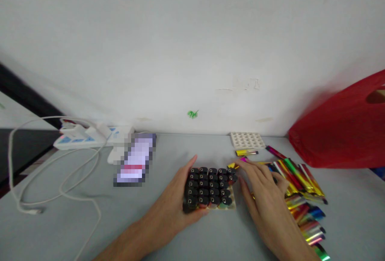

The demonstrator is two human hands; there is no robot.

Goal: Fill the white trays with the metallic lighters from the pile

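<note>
Leftmost, a white cable loops over the table's left side, its loose plug lying toward the near left corner. A white power strip with plugs in it sits along the far edge, left of the middle, and just beside it a phone, its screen lit but blurred, slants toward the near edge. Around the middle of the table, well in from the far edge, the left hand grasps the left end of a pale tray packed with rows of black-topped pieces, thumb and fingers on opposite sides. By the far edge, right of the middle, lie a pale grid tray and a yellow piece. The right hand is just beside the filled tray's right end, fingers bent; I cannot tell whether it grips anything. Shiny coloured pieces spread beyond it toward the near right corner, and a red bag stands at the far right corner
</note>
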